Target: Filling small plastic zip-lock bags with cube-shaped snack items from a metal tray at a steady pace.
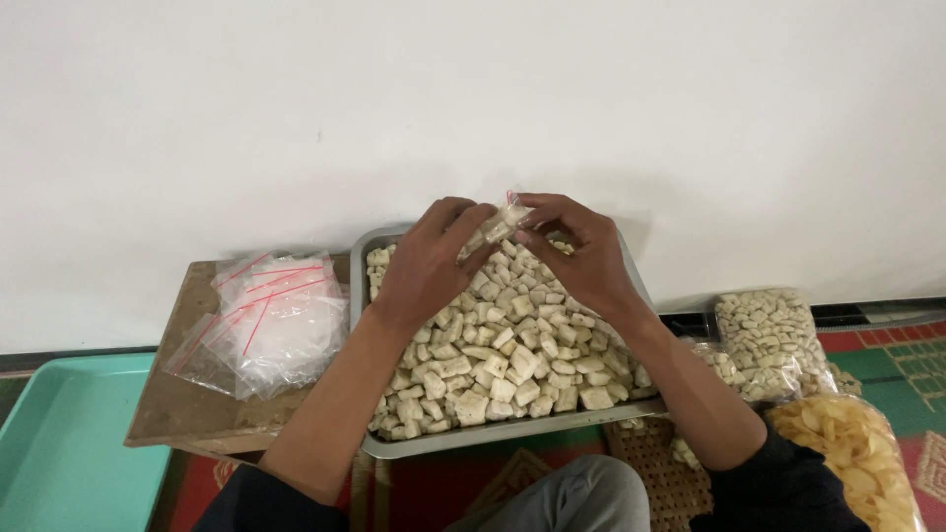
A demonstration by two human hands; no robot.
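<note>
Over the metal tray [394, 445], both hands pinch a small clear bag [498, 227].

A pile of empty clear plastic bags with red seal strips [268, 317] lies on the left part of the brown wooden worktop [187, 409]. Left of the worktop, lower down, sits a turquoise plastic tray [69, 448]. To the right, a clear bag filled with pale cracker pieces [774, 335] leans near the wall, and a bag of yellow chips [852, 458] lies just in front of it. A red and green patterned rug [907, 369] covers the floor beneath a plain white wall [473, 108].
</note>
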